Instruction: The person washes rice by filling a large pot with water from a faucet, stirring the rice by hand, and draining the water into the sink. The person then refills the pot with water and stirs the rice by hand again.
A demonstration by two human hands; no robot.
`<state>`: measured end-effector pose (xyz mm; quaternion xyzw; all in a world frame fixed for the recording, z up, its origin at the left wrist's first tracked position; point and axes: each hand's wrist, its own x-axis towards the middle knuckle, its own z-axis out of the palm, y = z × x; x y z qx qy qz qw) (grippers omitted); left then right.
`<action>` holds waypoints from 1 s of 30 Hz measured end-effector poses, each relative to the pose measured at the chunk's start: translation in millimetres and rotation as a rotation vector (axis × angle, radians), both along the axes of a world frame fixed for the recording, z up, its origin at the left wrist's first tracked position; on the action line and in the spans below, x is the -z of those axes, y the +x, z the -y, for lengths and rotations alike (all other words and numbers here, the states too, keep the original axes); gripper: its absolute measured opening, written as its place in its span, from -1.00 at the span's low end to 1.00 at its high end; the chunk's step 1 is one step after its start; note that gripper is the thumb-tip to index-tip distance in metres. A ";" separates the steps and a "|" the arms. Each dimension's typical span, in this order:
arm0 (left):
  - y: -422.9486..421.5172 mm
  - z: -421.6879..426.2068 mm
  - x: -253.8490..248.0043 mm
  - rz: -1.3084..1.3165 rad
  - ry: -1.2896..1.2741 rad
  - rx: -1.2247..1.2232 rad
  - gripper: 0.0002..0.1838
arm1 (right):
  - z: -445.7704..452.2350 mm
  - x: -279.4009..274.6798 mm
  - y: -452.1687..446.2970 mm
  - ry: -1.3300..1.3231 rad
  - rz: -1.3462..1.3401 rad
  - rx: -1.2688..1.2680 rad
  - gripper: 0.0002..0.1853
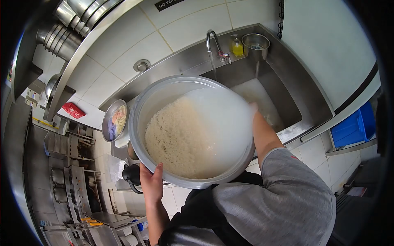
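A big grey pot (pixel 213 182) is tilted to the right at the sink's edge. Wet white rice (pixel 172 137) lies on its left side, and cloudy white water (pixel 223 123) has gathered on the right. My left hand (pixel 152 182) grips the lower left rim, thumb on top and fingers mostly out of sight underneath. At the right rim is my right hand (pixel 254 110), closed on the edge; its fingers are blurred and largely hidden. Beyond the pot, the steel sink (pixel 283 100) has whitish, cloudy liquid in its basin.
A faucet (pixel 211 41), a yellow soap bottle (pixel 237 47) and a steel container (pixel 256 44) stand behind the sink. To the left is a metal bowl (pixel 110 121) with coloured contents. A blue bin (pixel 355 125) sits at right; stacked metal containers (pixel 61 41) are upper left.
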<state>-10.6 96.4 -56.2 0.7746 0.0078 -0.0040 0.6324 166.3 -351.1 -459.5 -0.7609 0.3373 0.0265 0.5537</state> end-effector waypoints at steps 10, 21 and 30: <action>-3.4 11.2 -3.8 0.066 0.036 -0.023 -0.61 | 8.8 10.5 4.6 -0.546 -0.160 -0.321 -0.71; -6.4 24.4 -13.0 0.064 0.053 -0.002 -0.62 | 8.7 27.0 12.9 -1.108 -0.313 -0.631 -0.73; -6.3 29.7 -16.9 0.011 0.044 0.021 -0.57 | 8.1 44.4 18.5 -1.324 -0.350 -0.720 -0.74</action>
